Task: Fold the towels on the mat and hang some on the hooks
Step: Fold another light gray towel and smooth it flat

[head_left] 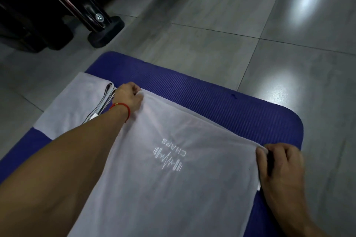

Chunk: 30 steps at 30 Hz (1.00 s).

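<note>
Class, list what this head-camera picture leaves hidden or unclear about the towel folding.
- Hooks: none in the head view.
- Towel near end: cut off by the bottom edge.
- Folded stack: count unclear, left hand and forearm cover it.
- Black equipment: cropped at top left.

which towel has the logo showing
The spread towel held by both hands, left hand and right hand; its dumbbell logo faces up. The folded stack beside it shows none.

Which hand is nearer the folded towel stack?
Left. The left hand grips the spread towel's corner right beside the folded stack; the right hand holds the opposite corner, farther off.
</note>
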Available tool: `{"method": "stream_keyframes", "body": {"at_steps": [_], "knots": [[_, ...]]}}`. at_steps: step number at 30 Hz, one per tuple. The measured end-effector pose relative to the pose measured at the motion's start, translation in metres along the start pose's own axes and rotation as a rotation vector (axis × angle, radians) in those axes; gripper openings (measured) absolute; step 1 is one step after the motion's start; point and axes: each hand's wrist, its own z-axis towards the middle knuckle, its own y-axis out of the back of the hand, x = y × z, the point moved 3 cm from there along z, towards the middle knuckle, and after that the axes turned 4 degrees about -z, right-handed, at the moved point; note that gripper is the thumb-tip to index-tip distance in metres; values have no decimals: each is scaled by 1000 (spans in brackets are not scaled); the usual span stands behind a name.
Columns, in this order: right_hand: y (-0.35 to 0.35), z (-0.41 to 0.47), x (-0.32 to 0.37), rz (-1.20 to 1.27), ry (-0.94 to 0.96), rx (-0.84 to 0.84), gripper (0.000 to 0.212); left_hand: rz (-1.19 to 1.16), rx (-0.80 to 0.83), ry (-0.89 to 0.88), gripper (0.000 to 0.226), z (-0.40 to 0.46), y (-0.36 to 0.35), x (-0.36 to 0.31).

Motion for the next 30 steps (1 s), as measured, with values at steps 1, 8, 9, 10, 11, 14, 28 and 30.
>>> {"method": "stream_keyframes", "body": {"at_steps": [1,8,9,10,11,14,28,30], "knots": [[-1,0,0,-8,12,-10,16,-26,26,-20,6,1,1,-1],[-6,1,-1,-6,89,-8,26,-100,89,-50,5,2,16,-7],[-7,0,-1,-8,82,-2,27,-96,77,-58,4,0,18,-8],[-7,-1,1,-12,79,4,29,-95,57,-69,2,-3,22,-10],[-5,-1,3,-15,77,9,28,-101,33,-80,2,-7,27,-11],[0,1,6,-3,49,67,21,-143,-30,-121,6,-24,48,-14],[103,-15,68,193,198,373,21,-326,-257,-206,7,-172,219,12],[124,-13,94,154,367,312,15,-347,-312,-186,8,-206,253,34]]}}
